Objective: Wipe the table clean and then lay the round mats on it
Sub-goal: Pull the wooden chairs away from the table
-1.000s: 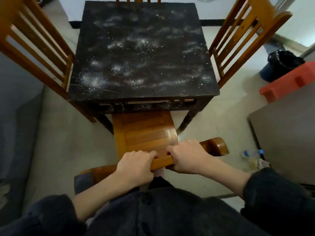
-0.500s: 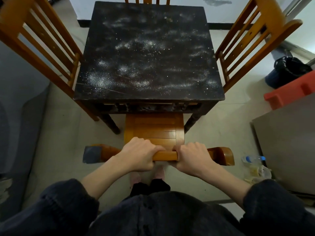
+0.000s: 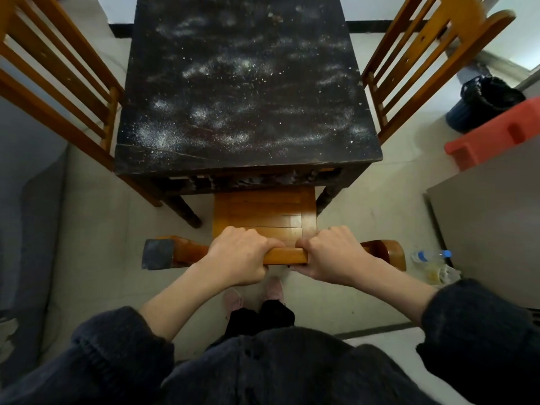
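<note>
Nearest you, both hands are wrapped around the top rail of the chair [image 3: 264, 217] in front of you. Your left hand [image 3: 238, 257] has its fingers curled over the rail from above, thumb side toward the middle; your right hand [image 3: 333, 254] grips the same rail just beside it, with a short bare stretch of wood between the two. Neither hand holds a cloth or a mat.

Past your knuckles, at 12 o'clock, the chair's seat runs forward and its front part sits under the near edge of the table [image 3: 248, 83]. The table lies straight ahead, apart from both hands, with the chair between you and it.

By the look of it, the task has barely begun. The dark tabletop is covered in pale streaks and specks of powder [image 3: 201, 112] from the near edge to the far one, thickest toward 11 o'clock, so the wiping is not yet done. No round mats show anywhere, and no cloth either; both remain to be fetched. Two more chairs stand at 10 and 2 o'clock, flanking the table.
</note>
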### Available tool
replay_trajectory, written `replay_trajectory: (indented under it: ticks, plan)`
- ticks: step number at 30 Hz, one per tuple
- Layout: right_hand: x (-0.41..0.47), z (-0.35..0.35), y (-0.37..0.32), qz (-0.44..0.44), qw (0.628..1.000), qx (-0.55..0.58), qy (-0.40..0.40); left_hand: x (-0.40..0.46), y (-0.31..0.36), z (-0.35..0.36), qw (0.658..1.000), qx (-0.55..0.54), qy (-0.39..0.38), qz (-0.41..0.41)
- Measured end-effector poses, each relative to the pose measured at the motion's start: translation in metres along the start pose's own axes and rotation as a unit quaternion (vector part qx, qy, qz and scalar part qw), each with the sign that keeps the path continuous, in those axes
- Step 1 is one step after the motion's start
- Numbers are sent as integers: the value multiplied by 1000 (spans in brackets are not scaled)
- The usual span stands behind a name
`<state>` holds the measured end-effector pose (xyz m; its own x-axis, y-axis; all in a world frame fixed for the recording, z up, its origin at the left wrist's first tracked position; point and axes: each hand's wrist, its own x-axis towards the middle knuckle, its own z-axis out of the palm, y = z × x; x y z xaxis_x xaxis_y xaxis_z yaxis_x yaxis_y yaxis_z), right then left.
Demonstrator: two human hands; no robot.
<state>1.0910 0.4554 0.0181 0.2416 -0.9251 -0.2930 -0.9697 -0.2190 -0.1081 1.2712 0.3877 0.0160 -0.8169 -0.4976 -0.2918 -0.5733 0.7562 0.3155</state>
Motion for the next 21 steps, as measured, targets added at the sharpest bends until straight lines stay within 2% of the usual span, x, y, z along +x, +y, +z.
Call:
replay_trajectory:
  ticks: [12, 21]
  plan:
    - [7, -9, 16, -28, 999, -34, -14, 13, 3, 3, 999, 3, 27, -37]
    - [9, -11, 30, -46, 998, -27, -17, 22, 10, -1, 999, -2, 16, -48]
